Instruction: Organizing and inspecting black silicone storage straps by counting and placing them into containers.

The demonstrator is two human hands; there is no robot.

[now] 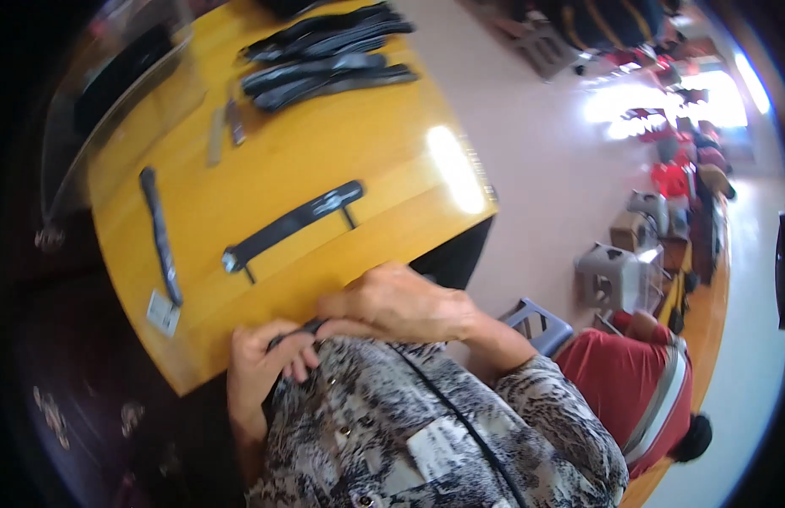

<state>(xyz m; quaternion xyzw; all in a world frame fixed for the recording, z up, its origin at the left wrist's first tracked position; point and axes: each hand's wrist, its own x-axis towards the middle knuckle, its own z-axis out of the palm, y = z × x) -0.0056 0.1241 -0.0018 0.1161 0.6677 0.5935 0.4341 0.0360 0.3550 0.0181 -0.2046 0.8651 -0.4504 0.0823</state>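
Note:
Close to my body, at the near edge of the table, my left hand (261, 360) has its fingers curled around a dark strip (311, 326), only a short piece of which shows. The fingertips of my right hand (405, 305) pinch together at the right end of that piece; the rest is hidden by my fingers. Just beyond my hands, a flat black strap (291, 227) lies slantwise on the yellow wooden table (282, 152), with a short narrow tab sticking out near each end. Left of it lies a thin, dark, twisted strip (161, 237), its near end touching a white printed tag (163, 313).
Bundles of black straps (325, 80) lie across the table's far side. Near them are a narrow metal tool (234, 123) and a pale flat stick (215, 135). A clear plastic bin (130, 110) stands at left. Rightward are stools (613, 275) and a seated person in red (621, 381).

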